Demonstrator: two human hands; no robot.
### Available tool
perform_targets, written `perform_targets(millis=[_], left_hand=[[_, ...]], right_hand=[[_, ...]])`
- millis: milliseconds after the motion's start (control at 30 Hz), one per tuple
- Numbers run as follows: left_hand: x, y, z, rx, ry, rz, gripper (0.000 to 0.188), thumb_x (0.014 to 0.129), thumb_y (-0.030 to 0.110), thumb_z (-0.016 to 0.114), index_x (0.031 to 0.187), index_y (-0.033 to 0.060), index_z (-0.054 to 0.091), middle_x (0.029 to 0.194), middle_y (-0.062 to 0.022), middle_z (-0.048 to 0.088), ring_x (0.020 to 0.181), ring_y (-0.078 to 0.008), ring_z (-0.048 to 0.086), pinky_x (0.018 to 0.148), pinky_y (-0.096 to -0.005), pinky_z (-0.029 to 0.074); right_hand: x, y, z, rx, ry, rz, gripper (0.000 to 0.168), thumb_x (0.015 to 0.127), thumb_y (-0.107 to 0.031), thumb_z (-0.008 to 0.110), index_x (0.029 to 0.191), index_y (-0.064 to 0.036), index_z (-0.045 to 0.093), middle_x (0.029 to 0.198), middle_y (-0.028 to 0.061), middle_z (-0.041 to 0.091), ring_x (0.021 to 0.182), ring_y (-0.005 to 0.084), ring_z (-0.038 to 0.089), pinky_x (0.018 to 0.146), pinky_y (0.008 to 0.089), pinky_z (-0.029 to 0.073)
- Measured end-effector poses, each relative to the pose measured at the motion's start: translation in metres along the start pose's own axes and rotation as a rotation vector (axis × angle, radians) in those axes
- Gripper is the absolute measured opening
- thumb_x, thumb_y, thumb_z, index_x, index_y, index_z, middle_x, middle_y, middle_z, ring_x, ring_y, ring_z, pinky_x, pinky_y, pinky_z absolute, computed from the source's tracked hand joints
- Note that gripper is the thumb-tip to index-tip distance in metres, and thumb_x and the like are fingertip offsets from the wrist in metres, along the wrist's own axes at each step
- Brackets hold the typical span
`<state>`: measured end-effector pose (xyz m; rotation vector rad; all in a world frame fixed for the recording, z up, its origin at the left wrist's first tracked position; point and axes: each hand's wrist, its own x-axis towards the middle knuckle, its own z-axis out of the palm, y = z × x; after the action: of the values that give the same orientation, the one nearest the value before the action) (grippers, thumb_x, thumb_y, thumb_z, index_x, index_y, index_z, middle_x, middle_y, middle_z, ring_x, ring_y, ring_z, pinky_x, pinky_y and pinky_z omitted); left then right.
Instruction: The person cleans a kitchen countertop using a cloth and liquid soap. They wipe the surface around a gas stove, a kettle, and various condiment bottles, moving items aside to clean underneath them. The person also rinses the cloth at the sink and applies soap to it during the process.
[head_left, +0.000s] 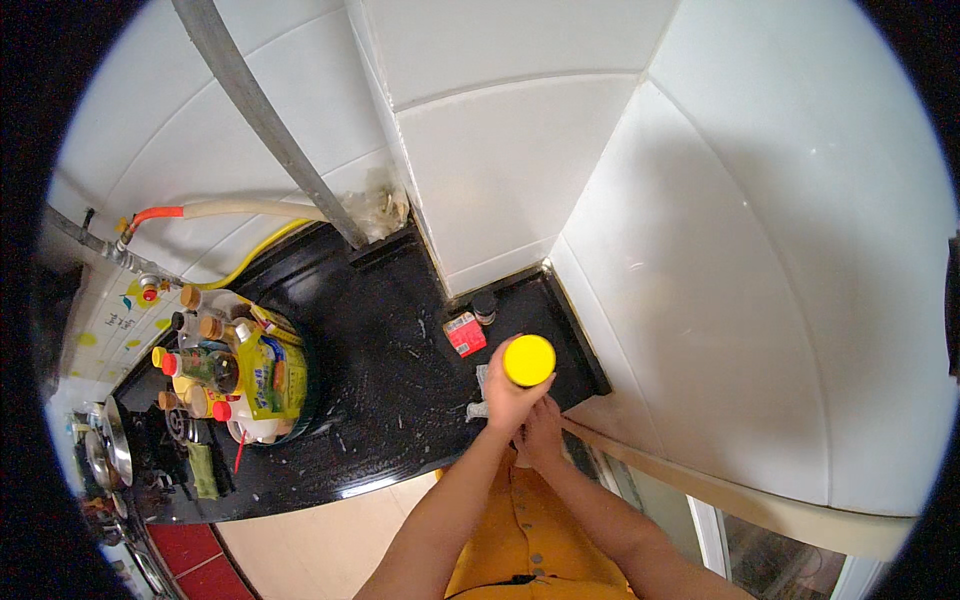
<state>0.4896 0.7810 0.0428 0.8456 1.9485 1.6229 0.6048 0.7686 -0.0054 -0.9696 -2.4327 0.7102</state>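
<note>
A container with a round yellow lid (529, 360) is in my left hand (507, 399), whose fingers and thumb wrap around it just under the lid. Its body is hidden by the hand and the steep view. My right hand (541, 433) is close below, near the counter's front edge, its fingers partly covered by the left hand. Whether it grips anything does not show. Beside my left wrist a crumpled white cloth or paper (477, 410) lies on the black countertop (382, 360). Beyond the hands are a small red-and-white box (465, 334) and a small dark-capped jar (484, 307).
At left, a round basket (311, 390) holds several condiment bottles and a yellow-green pouch (274, 375). A green cloth (202, 470) and metal pot lids (116, 442) lie further left. A grey pipe (262, 112) and yellow hose (262, 251) run behind. White tiled walls (517, 165) enclose the corner.
</note>
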Motion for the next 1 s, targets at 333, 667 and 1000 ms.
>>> perform_targets(millis=[333,667,1000], left_hand=[[-0.036,-0.025,-0.117,0.169,0.452,-0.082,0.088,0.063,0.021,0.092,0.133,-0.0031,0.044,0.121,-0.0173,0.061,0.111,-0.0274,0.060,0.099,-0.0367,0.045],[-0.041,-0.038,-0.126,0.226,0.469,-0.092,0.088,0.064,0.021,0.090,0.134,-0.0022,0.044,0.125,-0.0189,0.059,0.116,-0.0306,0.058,0.103,-0.0381,0.043],[-0.039,-0.036,-0.120,0.203,0.409,-0.114,0.086,0.063,0.021,0.089,0.133,-0.0005,0.045,0.129,-0.0171,0.058,0.119,-0.0314,0.057,0.104,-0.0385,0.042]], right_hand=[[0.032,-0.036,0.019,-0.173,-0.196,-0.130,0.064,0.088,-0.030,0.064,0.143,-0.004,0.045,0.154,0.0102,0.036,0.145,0.0315,0.027,0.117,0.0519,0.022],[0.050,0.031,-0.006,-0.326,-0.095,0.001,0.068,0.092,-0.034,0.062,0.149,-0.007,0.038,0.159,0.0180,0.025,0.147,0.0381,0.021,0.115,0.0583,0.019],[0.145,0.047,0.010,-0.346,-0.193,0.045,0.068,0.098,-0.037,0.050,0.150,0.001,0.028,0.161,0.0177,0.019,0.149,0.0325,0.016,0.121,0.0464,0.014]])
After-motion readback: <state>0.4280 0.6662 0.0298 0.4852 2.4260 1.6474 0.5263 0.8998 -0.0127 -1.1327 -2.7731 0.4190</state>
